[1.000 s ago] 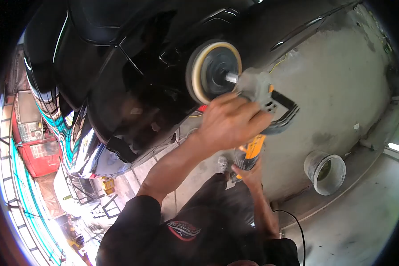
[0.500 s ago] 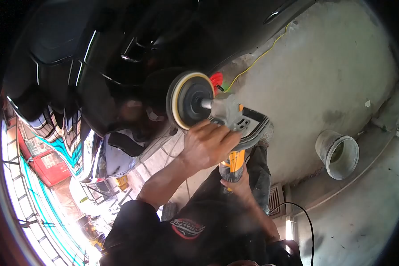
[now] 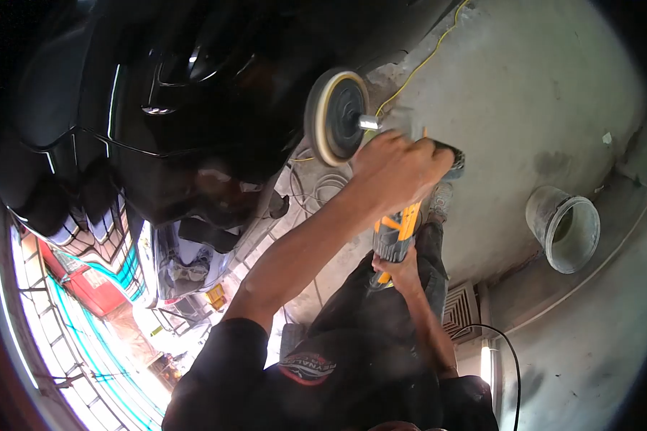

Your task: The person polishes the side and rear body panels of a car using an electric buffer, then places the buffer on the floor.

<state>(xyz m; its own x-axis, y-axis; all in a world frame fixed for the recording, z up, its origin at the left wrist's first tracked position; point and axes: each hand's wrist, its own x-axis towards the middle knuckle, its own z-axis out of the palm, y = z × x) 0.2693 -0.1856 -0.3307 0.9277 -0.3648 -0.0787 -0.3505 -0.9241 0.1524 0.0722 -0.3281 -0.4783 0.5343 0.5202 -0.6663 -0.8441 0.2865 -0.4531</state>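
A yellow and black polisher [image 3: 399,228] is held in front of my body. Its round backing plate and pad [image 3: 341,118] face the glossy black car body [image 3: 201,129] at the left. Whether the pad touches the paint I cannot tell. My left hand [image 3: 402,169] is closed over the front handle, just behind the pad. Lower down, my right hand [image 3: 401,269] wraps around the rear grip. A black cord [image 3: 514,359] curves at the lower right; where it joins the tool is hidden.
A whitish bucket [image 3: 539,208] lies tipped by the wall at the right. Along the grey floor [image 3: 496,93] runs a yellow cord [image 3: 428,61] near the car. A vent grille [image 3: 461,316] sits low at the right. A coiled hose or cable [image 3: 329,188] lies beneath the pad.
Both hands have moved the polisher up and to the right, and the pad has shifted away from the car's lower part. The view has turned slightly. Both hands keep their hold.
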